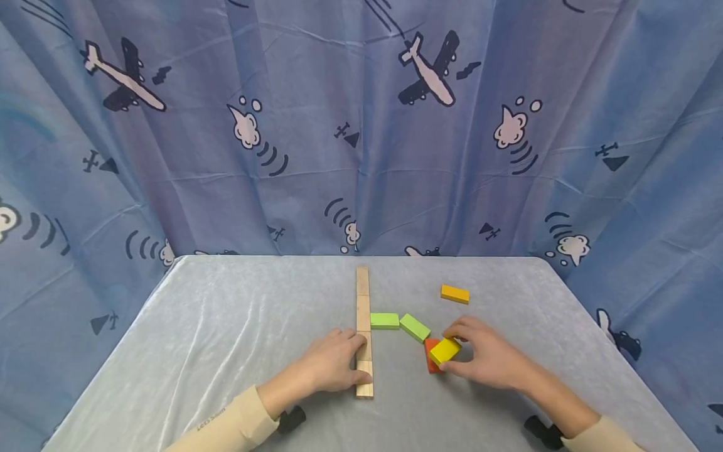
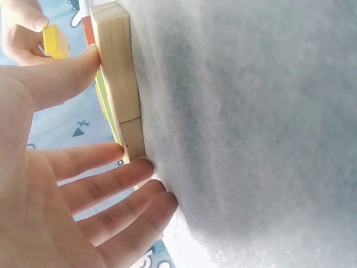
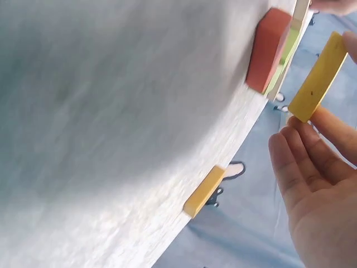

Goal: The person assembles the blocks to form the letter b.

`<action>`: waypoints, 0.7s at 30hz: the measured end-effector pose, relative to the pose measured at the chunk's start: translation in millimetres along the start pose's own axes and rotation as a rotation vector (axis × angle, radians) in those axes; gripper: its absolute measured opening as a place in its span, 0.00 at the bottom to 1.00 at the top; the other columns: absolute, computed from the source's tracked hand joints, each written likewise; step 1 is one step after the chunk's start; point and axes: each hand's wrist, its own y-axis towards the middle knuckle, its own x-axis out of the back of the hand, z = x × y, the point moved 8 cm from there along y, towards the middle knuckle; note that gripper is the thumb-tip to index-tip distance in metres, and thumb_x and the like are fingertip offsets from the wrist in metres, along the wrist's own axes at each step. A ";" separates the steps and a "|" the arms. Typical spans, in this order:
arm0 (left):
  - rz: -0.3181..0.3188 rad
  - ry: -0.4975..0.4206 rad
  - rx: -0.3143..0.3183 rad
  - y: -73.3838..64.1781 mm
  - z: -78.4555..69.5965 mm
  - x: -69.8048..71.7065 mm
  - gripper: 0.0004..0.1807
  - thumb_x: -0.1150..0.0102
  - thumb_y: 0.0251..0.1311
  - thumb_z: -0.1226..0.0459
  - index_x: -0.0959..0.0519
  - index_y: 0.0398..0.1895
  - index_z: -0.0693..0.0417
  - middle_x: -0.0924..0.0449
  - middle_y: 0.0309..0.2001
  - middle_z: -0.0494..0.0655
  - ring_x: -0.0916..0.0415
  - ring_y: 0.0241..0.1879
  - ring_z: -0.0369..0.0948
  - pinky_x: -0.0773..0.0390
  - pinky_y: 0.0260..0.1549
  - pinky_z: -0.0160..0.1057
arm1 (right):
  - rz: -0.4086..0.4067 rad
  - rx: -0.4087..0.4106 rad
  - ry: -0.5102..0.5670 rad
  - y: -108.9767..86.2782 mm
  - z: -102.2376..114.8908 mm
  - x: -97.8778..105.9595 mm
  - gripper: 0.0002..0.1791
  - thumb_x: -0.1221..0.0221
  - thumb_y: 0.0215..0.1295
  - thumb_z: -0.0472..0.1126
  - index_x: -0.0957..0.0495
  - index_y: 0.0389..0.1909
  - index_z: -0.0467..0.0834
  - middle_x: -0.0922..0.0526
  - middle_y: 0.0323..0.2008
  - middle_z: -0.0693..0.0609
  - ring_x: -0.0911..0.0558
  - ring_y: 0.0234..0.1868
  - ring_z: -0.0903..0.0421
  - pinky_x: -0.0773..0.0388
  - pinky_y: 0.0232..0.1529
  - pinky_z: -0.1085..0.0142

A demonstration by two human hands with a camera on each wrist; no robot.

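Observation:
My right hand pinches a yellow block between thumb and fingers, raised over a red block. The right wrist view shows this yellow block held apart from the table. The red block lies at the end of a curve with two light green blocks. My left hand rests against a straight row of plain wooden blocks. Its thumb and fingertips touch the row, and the fingers are loosely extended in the left wrist view. The hand hides part of the row.
Another yellow-orange block lies alone toward the back right of the table. A pale cloth covers the table, with a few creases on the left. Behind it hangs a blue curtain printed with planes.

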 end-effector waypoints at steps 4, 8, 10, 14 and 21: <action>-0.002 0.005 -0.001 0.4 0.0 0.5 0.37 0.30 0.55 0.40 0.23 0.63 0.52 0.22 0.58 0.46 0.26 0.55 0.46 0.20 0.48 0.49 | 0.003 0.035 0.005 -0.7 9.3 -5.9 0.25 0.28 0.55 0.63 0.16 0.48 0.52 0.24 0.47 0.63 0.24 0.51 0.56 0.23 0.53 0.51; 0.001 0.005 0.001 0.4 0.5 -0.2 0.37 0.30 0.55 0.40 0.22 0.62 0.51 0.22 0.57 0.45 0.25 0.54 0.46 0.20 0.47 0.49 | 0.007 0.056 -0.017 -1.0 17.8 -11.2 0.25 0.29 0.56 0.63 0.16 0.48 0.52 0.24 0.48 0.63 0.25 0.51 0.57 0.23 0.53 0.52; 0.002 0.005 0.001 0.2 0.6 -0.5 0.37 0.31 0.55 0.40 0.22 0.63 0.51 0.22 0.58 0.46 0.25 0.54 0.46 0.20 0.48 0.49 | 0.009 0.062 -0.024 -1.0 21.9 -13.7 0.25 0.29 0.56 0.63 0.16 0.48 0.52 0.23 0.47 0.63 0.24 0.50 0.58 0.22 0.53 0.52; 0.000 0.008 0.002 0.5 1.0 -0.7 0.37 0.31 0.55 0.40 0.23 0.63 0.51 0.22 0.58 0.46 0.26 0.55 0.46 0.20 0.48 0.49 | 0.019 0.071 -0.031 -0.8 29.0 -19.7 0.28 0.28 0.56 0.62 0.16 0.50 0.48 0.23 0.47 0.63 0.26 0.49 0.60 0.23 0.53 0.54; -0.007 0.006 0.006 0.7 1.7 -0.5 0.37 0.30 0.55 0.40 0.22 0.62 0.51 0.22 0.57 0.45 0.26 0.54 0.46 0.19 0.45 0.49 | 0.031 0.109 -0.064 1.5 38.2 -28.8 0.31 0.29 0.55 0.63 0.17 0.50 0.44 0.24 0.47 0.60 0.28 0.48 0.59 0.24 0.50 0.57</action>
